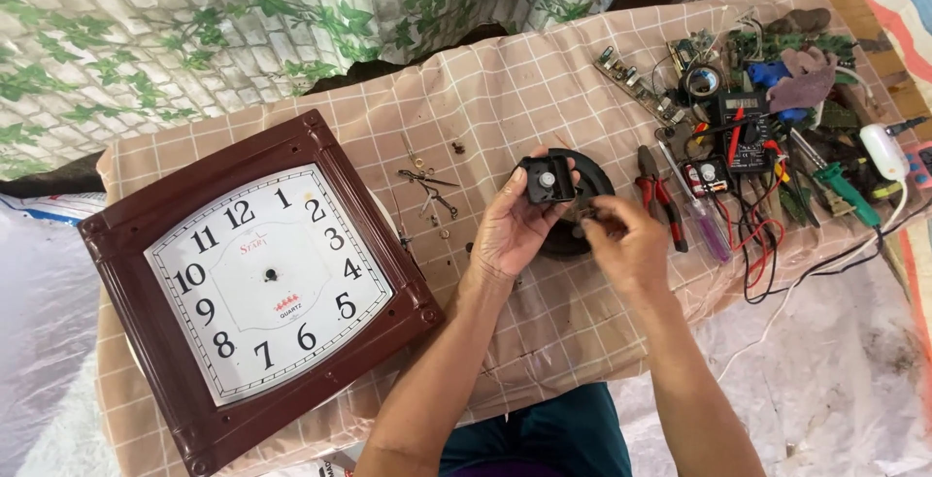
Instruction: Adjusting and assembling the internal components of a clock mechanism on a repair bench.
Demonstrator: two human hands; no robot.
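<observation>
Head view: the left hand [513, 230] holds a small black clock movement [545, 179] just above the table [505, 98], over a round black disc [594, 178] that lies on the checked cloth. Its grip is closed on the little box, thumb on the near side and fingers wrapped round the far edge. The right hand [626, 244] sits just beside it, its fingertips pressed together at the box's right side; whether they pinch a small part or only touch the casing is too blurred to tell.

The movement looks like a square plastic case, black, with a pale round hub showing in the middle of the upturned face. Judging by that, it should be light and stiff, but fragile: thin plastic walls and a fine centre shaft that would bend under pressure. The flat outer edges seem the safe place to hold it, as the left hand does, keeping clear of the hub.

To the left, well apart from the hands, lies a square wall clock [260, 288] with a dark brown frame and a white dial, its hands removed. Loose clock hands and small washers [427, 186] lie between the clock and the left hand. To the right are red-handled pliers [658, 200], a purple screwdriver [707, 227], a multimeter [746, 132] with red and black leads, and a green-handled soldering iron [847, 196].
</observation>
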